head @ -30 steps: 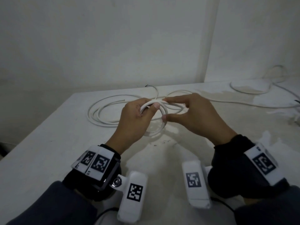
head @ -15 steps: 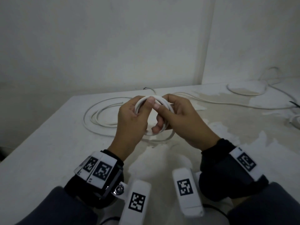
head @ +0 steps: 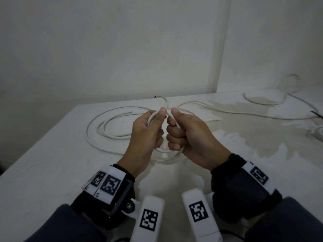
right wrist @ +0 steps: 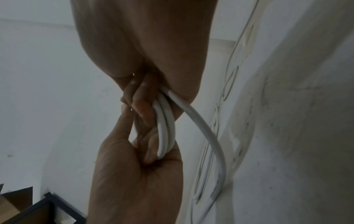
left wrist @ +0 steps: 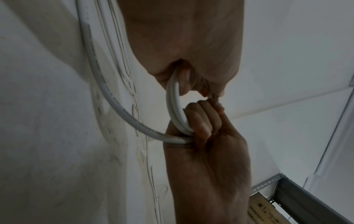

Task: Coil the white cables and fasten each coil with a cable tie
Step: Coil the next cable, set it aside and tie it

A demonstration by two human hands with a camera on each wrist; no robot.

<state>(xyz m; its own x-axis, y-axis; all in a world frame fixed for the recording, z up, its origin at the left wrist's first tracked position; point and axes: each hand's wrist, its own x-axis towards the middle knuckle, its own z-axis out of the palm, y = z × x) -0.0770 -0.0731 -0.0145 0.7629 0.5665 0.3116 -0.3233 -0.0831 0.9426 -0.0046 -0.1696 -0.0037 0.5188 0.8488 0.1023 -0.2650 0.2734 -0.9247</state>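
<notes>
A small coil of white cable (head: 168, 154) is held upright above the table between both hands. My left hand (head: 148, 131) grips its left side, thumb pressed on the top strands. My right hand (head: 184, 134) is fisted round its right side, thumb up beside the left thumb. In the left wrist view the coil (left wrist: 174, 106) shows two or three strands running into both fists. One strand (right wrist: 207, 130) trails out of my right hand (right wrist: 141, 50) down to the loose cable loops (head: 104, 127) lying on the table at the left. No cable tie is visible.
The white table (head: 52, 168) ends at the left and meets a wall corner behind. Another white cable (head: 262, 102) loops at the back right, and a small white coil (head: 317, 135) lies at the right edge. A metal shelf frame (left wrist: 298, 195) shows below.
Both hands have lifted the coil and drawn it nearer to me. My right hand went from a fingertip pinch to a full fist round the strands, close against the left hand.
</notes>
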